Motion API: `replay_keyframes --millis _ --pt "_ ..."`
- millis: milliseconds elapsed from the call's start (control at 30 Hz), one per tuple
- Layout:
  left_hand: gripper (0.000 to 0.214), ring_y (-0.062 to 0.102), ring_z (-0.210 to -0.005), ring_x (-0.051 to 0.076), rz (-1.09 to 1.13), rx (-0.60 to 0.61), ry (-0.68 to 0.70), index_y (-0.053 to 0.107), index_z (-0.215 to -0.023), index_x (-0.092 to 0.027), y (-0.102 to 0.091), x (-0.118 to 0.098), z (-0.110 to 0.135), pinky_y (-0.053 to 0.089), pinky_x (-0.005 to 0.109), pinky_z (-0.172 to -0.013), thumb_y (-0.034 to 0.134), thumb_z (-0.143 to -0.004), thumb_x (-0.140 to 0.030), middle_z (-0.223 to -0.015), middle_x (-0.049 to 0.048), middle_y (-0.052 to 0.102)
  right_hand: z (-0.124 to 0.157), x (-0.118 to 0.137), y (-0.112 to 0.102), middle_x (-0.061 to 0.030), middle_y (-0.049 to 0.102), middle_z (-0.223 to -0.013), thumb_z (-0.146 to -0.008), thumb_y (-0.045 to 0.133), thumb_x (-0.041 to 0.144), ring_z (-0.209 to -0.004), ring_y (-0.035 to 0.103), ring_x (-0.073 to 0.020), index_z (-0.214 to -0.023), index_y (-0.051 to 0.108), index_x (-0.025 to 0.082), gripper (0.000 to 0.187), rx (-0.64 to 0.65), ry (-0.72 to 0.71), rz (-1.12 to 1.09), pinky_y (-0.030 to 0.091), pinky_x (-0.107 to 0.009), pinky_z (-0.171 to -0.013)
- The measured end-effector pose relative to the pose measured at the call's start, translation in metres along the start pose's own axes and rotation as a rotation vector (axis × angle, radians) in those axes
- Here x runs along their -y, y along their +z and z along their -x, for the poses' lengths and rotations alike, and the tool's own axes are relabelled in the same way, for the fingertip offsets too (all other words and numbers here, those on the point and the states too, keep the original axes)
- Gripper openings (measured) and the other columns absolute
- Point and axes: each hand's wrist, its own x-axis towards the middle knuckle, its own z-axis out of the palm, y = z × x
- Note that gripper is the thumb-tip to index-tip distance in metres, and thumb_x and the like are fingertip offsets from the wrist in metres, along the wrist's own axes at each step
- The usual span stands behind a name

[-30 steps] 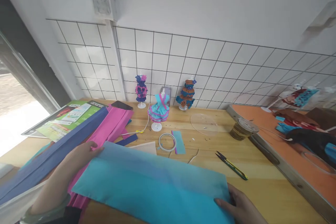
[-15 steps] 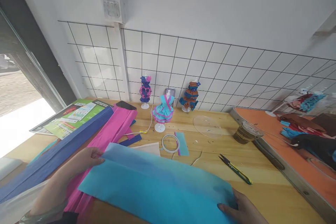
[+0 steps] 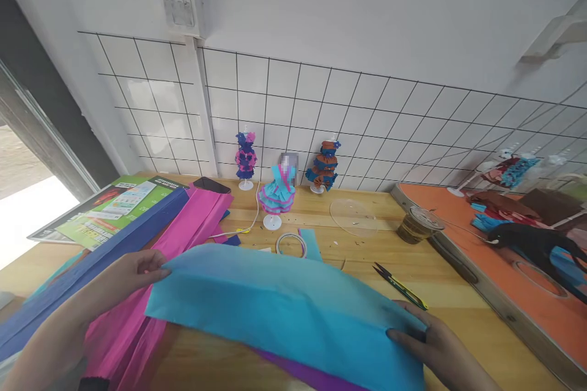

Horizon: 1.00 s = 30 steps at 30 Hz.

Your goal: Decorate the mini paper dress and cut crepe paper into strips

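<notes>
A long turquoise sheet of crepe paper (image 3: 275, 299) is stretched between my two hands above the wooden table. Its left end is pinched by my left hand (image 3: 144, 269), fingers pressed together. At the other end my right hand (image 3: 419, 330) grips it, thumb on the near face and fingers behind. A lengthwise fold runs along the sheet, and a purple strip (image 3: 307, 372) shows under its lower edge. Just beyond the sheet lie a roll of tape (image 3: 291, 236) and a narrow turquoise strip (image 3: 310, 244). Green-handled thread snips (image 3: 401, 287) rest beside my right hand.
Pink (image 3: 197, 220) and blue paper (image 3: 92, 269) lie at left beside a green printed box (image 3: 114, 208). Three dressed miniature stands, the middle one turquoise (image 3: 277, 192), line the back. A clear disc (image 3: 353, 217), lidded cup (image 3: 417, 224) and orange table (image 3: 495, 281) are right.
The turquoise paper has been lifted and bowed upward, with the purple strip now showing beneath. My right hand has shifted slightly right and up. The camera view has turned a little right.
</notes>
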Motion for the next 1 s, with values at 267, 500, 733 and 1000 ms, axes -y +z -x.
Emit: replay_keyframes --millis 267,500,733,1000 --pt "0.040 0.054 -0.074 0.015 0.314 0.024 0.063 0.054 -0.078 -0.019 -0.003 -0.027 -0.007 0.044 0.024 -0.070 0.060 -0.068 -0.057 -0.072 -0.0033 0.057 -0.011 0.005 -0.022 -0.0057 0.066 -0.074 -0.074 0.056 0.050 -0.067 0.059 -0.0224 -0.090 0.068 0.025 0.032 -0.259 -0.268 0.308 0.049 -0.033 -0.059" --pt "0.061 0.055 -0.103 0.021 0.531 -0.062 0.073 0.052 -0.110 -0.022 0.011 -0.018 -0.005 0.044 0.030 -0.090 0.073 -0.059 -0.048 -0.108 0.0010 0.063 -0.008 -0.025 -0.009 -0.0071 0.063 -0.082 -0.081 0.053 0.029 -0.075 0.058 -0.0212 -0.104 0.064 0.025 0.026 -0.410 -0.537 0.291 0.048 -0.033 -0.065" --pt "0.024 0.046 -0.117 0.025 0.270 0.174 0.160 0.069 -0.081 -0.028 0.038 0.015 -0.004 0.036 0.032 -0.098 0.067 -0.066 -0.047 -0.102 -0.0024 0.066 0.006 -0.064 0.020 -0.0082 0.066 -0.090 -0.085 0.046 0.022 -0.086 0.060 -0.0216 -0.106 0.066 0.028 0.029 -0.142 -0.472 0.330 0.050 -0.035 -0.074" --pt "0.045 0.050 -0.113 0.027 0.084 0.138 0.290 0.071 -0.066 -0.027 0.052 0.043 -0.009 0.037 0.036 -0.097 0.060 -0.055 -0.070 -0.094 0.0040 0.069 0.024 -0.081 0.016 -0.0062 0.064 -0.115 -0.080 0.057 0.032 -0.107 0.057 -0.0234 -0.105 0.067 0.030 0.027 -0.063 -0.456 0.408 0.047 -0.040 -0.093"
